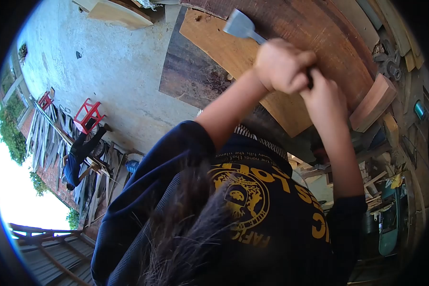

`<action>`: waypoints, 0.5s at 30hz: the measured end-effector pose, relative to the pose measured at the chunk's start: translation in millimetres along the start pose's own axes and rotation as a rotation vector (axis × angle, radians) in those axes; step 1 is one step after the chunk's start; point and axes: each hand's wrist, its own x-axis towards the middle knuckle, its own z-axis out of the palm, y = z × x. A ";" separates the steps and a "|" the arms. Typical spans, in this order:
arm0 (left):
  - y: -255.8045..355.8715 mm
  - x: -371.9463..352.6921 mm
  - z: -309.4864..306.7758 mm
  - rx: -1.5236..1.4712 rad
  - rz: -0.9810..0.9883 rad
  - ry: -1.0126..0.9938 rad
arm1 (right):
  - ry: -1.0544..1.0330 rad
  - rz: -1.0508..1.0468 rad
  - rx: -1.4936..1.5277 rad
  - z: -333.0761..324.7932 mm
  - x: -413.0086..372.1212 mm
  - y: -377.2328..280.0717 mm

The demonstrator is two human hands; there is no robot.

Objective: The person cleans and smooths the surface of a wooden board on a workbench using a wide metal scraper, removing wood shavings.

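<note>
A scraper-like tool with a wide, flat metal blade [239,24] lies over the wooden boards, its shaft running into my left hand [282,66]. That hand is closed around the tool near the blade. My right hand [325,97] is closed just behind it, at the handle's dark end, slightly blurred. Under the blade and my left hand is a light brown board [209,34]. A larger reddish-brown board [329,35] lies beside it, and a dark, stained board [188,71] shows to the left.
At the right, a thick wooden block [374,102] rests near the boards' edge, beside metal parts [392,69]. A red plastic stool [89,114] stands on the concrete floor [114,62]. Another person [78,155] is at the far left by stacked wood strips. Wood scraps lie at the lower right.
</note>
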 end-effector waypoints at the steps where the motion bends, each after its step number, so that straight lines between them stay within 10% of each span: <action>1: -7.5 0.0 -6.9 -0.054 0.017 0.033 | 0.017 -0.009 0.009 -3.3 2.5 -11.6; 15: -18.3 2.8 -18.8 0.001 -0.054 0.038 | 0.017 -0.075 0.038 -3.0 19.6 -16.7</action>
